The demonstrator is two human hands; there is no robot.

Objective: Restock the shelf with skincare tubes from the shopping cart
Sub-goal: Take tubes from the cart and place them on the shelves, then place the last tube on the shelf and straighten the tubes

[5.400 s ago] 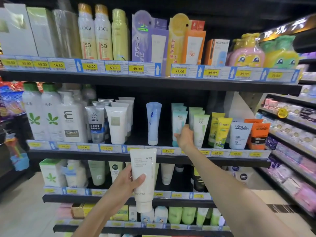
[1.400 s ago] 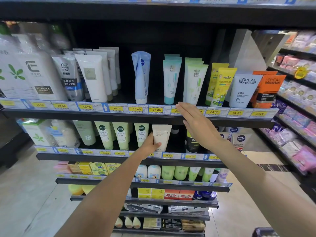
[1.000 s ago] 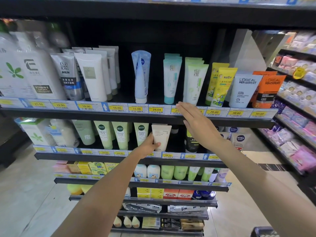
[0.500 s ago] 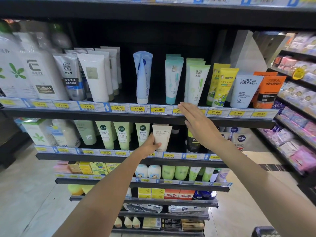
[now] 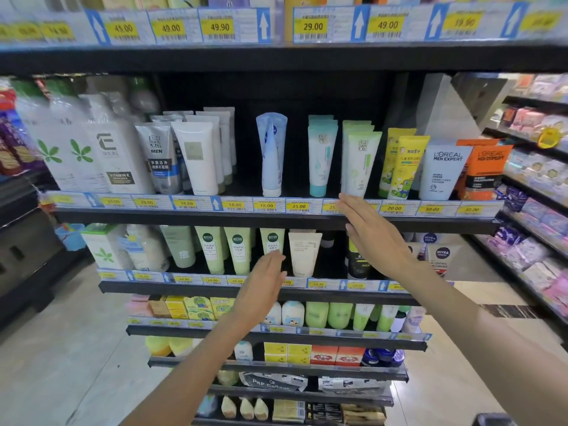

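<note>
Letting go of the cream tube [image 5: 304, 252], the left hand [image 5: 261, 290] is pulling back with fingers straight and holding nothing (half a second ago it was touching the tube's side). That tube is standing cap-down on the second shelf [image 5: 215, 289], beside the green tubes [image 5: 226, 249]. Meanwhile the right hand [image 5: 373, 238] is hovering flat and empty near the price strip [image 5: 276, 206], so this placement looks finished.

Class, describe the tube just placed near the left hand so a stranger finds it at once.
Find the shelf under the 18.00 and 25.00 price tags. Past its three pale green tubes, beside the open left hand, stands the cream tube: the only beige one, faintly lettered.
</note>
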